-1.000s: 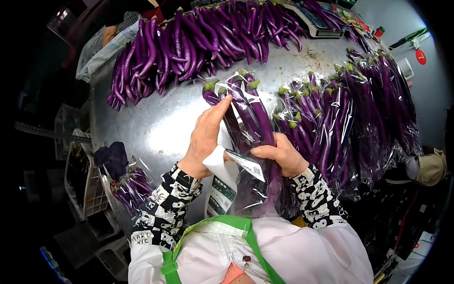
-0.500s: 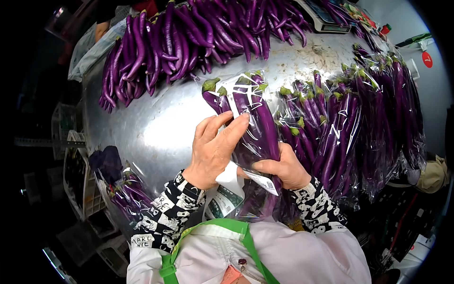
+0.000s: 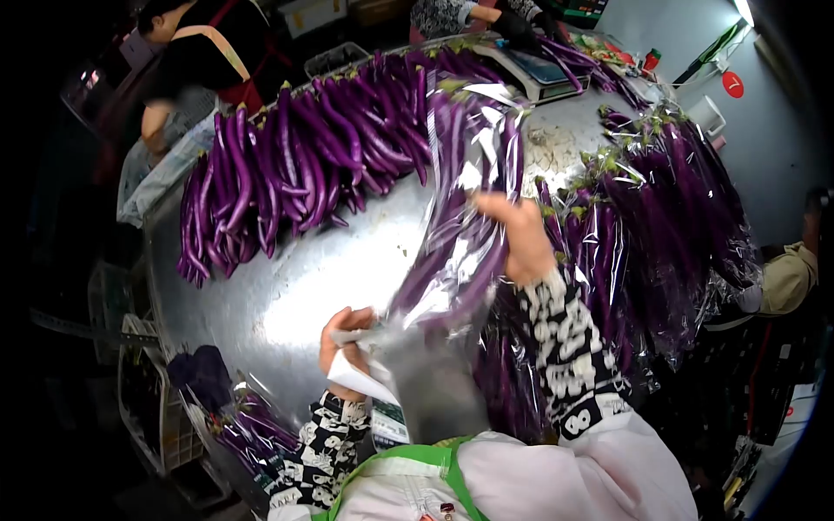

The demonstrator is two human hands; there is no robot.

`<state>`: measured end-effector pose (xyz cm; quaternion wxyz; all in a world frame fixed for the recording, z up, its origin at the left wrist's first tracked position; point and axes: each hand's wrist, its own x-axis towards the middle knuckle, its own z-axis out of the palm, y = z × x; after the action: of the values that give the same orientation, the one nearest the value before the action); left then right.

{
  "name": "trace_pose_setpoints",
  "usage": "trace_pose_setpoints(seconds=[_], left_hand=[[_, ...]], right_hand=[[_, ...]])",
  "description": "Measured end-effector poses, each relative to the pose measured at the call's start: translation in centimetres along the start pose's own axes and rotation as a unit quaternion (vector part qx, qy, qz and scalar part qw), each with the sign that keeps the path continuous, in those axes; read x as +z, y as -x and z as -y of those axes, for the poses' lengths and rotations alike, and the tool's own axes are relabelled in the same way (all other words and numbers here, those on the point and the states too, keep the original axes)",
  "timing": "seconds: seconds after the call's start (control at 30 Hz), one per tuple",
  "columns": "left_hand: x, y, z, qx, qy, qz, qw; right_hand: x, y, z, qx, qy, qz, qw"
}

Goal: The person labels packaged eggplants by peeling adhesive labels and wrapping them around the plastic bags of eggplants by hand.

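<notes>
Bunch of bagged eggplants (image 3: 452, 234) slanted before one end of the loose heap (image 3: 287, 165) | right hand (image 3: 520, 239): grip clamped round it | left hand (image 3: 334, 343), farther from the heap: grip pinching label strip (image 3: 356, 377) | slick-looking film, I judged, could slide, skewing the bunch; the strip could crease against it

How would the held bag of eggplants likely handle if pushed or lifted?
The bag is probably slippery, since its clear wrapping looks glossy. The long eggplants inside likely keep it fairly stiff lengthwise, but with such smooth skins they may slide against one another.
</notes>
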<state>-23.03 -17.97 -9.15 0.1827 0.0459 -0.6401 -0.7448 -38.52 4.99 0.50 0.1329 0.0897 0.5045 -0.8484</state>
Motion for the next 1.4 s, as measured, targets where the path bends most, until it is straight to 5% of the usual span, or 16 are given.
trace_pose_setpoints(seconds=[0.07,0.13,0.27,0.4,0.5,0.67,0.8,1.0,1.07,1.2,1.4], left_hand=[[-2.2,0.6,0.3,-0.03,-0.083,-0.06,0.994],[-3.2,1.3,0.7,-0.106,-0.006,-0.156,0.982],[-7.0,3.1,5.6,-0.162,0.025,-0.234,0.958],[-8.5,4.3,9.4,-0.16,-0.027,-0.201,0.966],[-11.5,5.6,13.5,-0.168,-0.222,-0.151,0.949],[-10.5,5.7,12.4,-0.106,-0.287,-0.137,0.942],[-9.8,5.1,11.3,-0.073,-0.314,-0.139,0.936],[-10.0,5.4,11.3,-0.115,-0.282,-0.134,0.943],[-9.3,4.9,10.7,-0.087,-0.329,-0.131,0.931],[-9.1,4.9,10.3,-0.089,-0.336,-0.144,0.927],[-8.2,4.6,10.1,-0.098,-0.331,-0.156,0.926]], right_hand=[[0.2,-4.9,1.0,-0.064,-0.084,-0.052,0.993],[-0.8,-10.8,1.1,-0.144,-0.147,-0.071,0.976],[-3.9,-21.5,1.1,-0.135,-0.226,-0.08,0.961],[-5.0,-27.8,0.8,-0.11,-0.276,-0.022,0.955],[-3.7,-29.1,2.2,-0.064,-0.313,0.042,0.947],[-2.9,-33.2,1.8,-0.12,-0.33,0.068,0.934],[-4.4,-36.3,-3.8,-0.065,-0.267,-0.091,0.957],[-4.3,-34.9,-5.6,-0.124,-0.093,-0.16,0.975],[-5.3,-33.7,-4.0,-0.139,-0.032,-0.073,0.987],[-8.3,-36.0,-0.8,0.006,-0.172,0.042,0.984],[-8.8,-39.6,1.2,0.111,-0.091,-0.145,0.979]])
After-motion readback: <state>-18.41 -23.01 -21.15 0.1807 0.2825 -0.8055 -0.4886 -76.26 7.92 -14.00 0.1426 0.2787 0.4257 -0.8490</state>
